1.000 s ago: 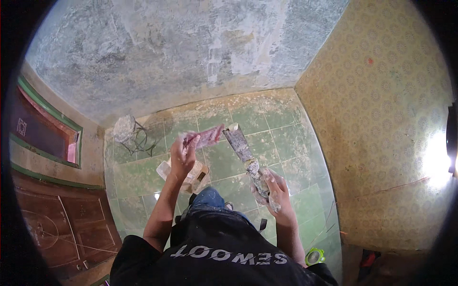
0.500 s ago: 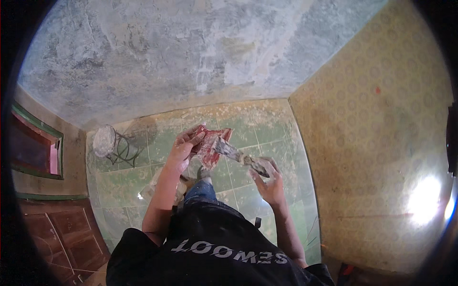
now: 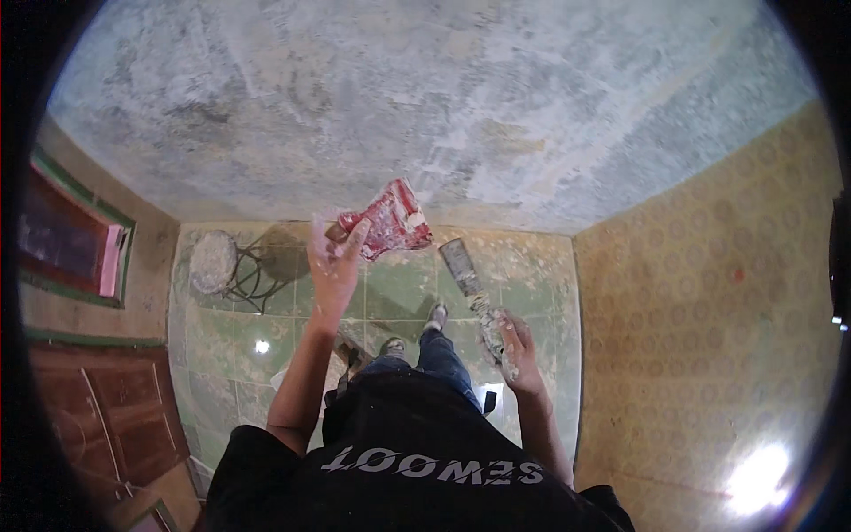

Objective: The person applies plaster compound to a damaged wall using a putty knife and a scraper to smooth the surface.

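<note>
Residue coats the right hand [image 3: 511, 346], its grip closed round the handle of a scraper [image 3: 459, 263], blade pointing away from the body. Farther out I see the left hand [image 3: 337, 262], its grip clasping a smeared red spreader [image 3: 394, 222] by one end; if that coating is slick, the spreader could twist loose. Any clumps falling onto the tiled floor [image 3: 399, 297] near the shoes [image 3: 436, 317] could spoil the footing. Beyond stands the patchy grey wall [image 3: 532, 97].

Harsh glare [image 3: 761, 481] low on the patterned wall [image 3: 678, 337], black curved fisheye edges
</note>
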The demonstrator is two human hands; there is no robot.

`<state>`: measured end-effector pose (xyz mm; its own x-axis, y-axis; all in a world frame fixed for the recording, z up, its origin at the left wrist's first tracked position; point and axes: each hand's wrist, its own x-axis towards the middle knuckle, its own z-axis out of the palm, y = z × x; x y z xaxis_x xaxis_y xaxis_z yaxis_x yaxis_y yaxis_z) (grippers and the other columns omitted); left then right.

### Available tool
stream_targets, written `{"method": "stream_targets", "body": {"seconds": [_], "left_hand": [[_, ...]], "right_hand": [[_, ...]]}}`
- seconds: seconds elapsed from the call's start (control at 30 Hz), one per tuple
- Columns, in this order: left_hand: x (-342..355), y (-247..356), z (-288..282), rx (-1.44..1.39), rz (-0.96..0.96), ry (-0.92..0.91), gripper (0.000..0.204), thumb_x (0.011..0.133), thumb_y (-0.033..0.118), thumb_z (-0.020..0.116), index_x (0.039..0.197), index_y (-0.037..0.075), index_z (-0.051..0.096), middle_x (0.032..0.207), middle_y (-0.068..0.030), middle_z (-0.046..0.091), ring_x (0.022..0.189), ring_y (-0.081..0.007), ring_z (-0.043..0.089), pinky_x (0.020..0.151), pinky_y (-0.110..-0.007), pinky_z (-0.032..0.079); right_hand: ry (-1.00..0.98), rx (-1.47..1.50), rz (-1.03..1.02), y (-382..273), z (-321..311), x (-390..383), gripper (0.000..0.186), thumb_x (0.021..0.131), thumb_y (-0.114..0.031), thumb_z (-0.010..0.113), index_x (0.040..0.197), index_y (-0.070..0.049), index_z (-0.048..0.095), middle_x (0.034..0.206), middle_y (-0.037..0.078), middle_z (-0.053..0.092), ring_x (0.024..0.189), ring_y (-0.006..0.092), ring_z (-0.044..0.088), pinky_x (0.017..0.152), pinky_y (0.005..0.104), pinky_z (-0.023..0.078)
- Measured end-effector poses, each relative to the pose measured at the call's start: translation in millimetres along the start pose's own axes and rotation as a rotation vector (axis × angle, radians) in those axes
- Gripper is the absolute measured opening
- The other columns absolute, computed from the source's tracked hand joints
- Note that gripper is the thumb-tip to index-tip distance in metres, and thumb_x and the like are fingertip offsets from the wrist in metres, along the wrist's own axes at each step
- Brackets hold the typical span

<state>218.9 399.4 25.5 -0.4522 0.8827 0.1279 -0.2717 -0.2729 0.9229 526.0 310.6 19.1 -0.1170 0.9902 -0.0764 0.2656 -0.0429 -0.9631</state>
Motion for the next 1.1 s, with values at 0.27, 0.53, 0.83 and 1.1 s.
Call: {"method": "stream_targets", "body": {"seconds": [0.27, 0.53, 0.83, 1.1], "left_hand": [[45, -14, -45, 0.609, 0.458, -0.034, 0.017, 0.083, -0.004, 0.066, 0.099, -0.001, 0.06, 0.093, -0.0145, 0.067, 0.088, -0.0232, 0.068, 0.074, -0.031, 0.055], [126, 8, -70, 0.827, 0.314, -0.033, 0.017, 0.082, -0.005, 0.065, 0.098, 0.001, 0.069, 0.093, -0.014, 0.071, 0.084, -0.024, 0.071, 0.074, -0.03, 0.053], [178, 17, -131, 0.581, -0.084, 0.322, 0.02, 0.089, 0.005, 0.065, 0.106, -0.005, 0.063, 0.094, -0.0086, 0.07, 0.082, -0.014, 0.067, 0.073, -0.027, 0.052], [213, 8, -232, -0.05, -0.356, 0.524, 0.018, 0.093, 0.016, 0.062, 0.104, 0.001, 0.064, 0.089, -0.0039, 0.068, 0.073, -0.0091, 0.064, 0.06, -0.023, 0.048]], "right_hand": [[-0.283, 0.459, 0.101, -30, 75, 111, 0.044, 0.1, -0.037, 0.05, 0.129, -0.005, 0.046, 0.086, 0.008, 0.059, 0.057, 0.0093, 0.047, 0.048, 0.0233, 0.036], [-0.542, 0.749, 0.34, -33, 121, 234, 0.042, 0.096, -0.032, 0.055, 0.126, -0.003, 0.05, 0.095, 0.009, 0.063, 0.079, 0.0176, 0.06, 0.064, 0.0278, 0.047], [-0.772, 0.74, 0.164, -100, 192, 362, 0.05, 0.091, -0.049, 0.06, 0.122, -0.01, 0.056, 0.095, 0.011, 0.061, 0.075, 0.0182, 0.058, 0.056, 0.0303, 0.045], [-0.973, 0.913, 0.319, -111, 265, 416, 0.037, 0.098, -0.033, 0.048, 0.115, -0.001, 0.056, 0.091, 0.007, 0.059, 0.071, 0.0138, 0.053, 0.058, 0.0277, 0.04]]}}
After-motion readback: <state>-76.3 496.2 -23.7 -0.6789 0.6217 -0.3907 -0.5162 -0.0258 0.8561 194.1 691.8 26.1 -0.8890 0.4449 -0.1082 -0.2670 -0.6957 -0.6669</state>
